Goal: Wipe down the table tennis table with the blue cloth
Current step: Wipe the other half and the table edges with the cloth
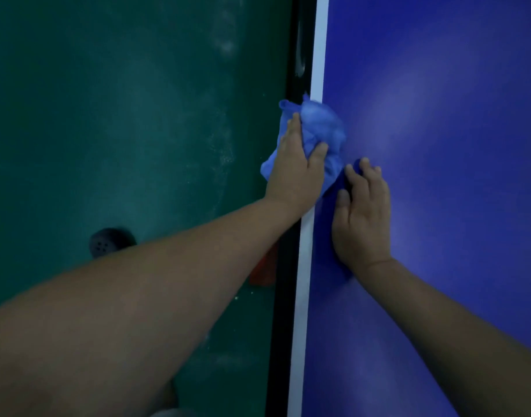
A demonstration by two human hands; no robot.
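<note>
Now the left hand is gripping the cloth on the table edge. The right hand is lying flat, fingers straight, just right of it.

Left hand grips the blue cloth — right hand lies flat, palm down.

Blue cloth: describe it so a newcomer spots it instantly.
Find the table tennis table on the right and follow its white edge line down. The blue cloth is bunched over that line under the left hand, paler and wrinkled against the smooth surface.
</note>
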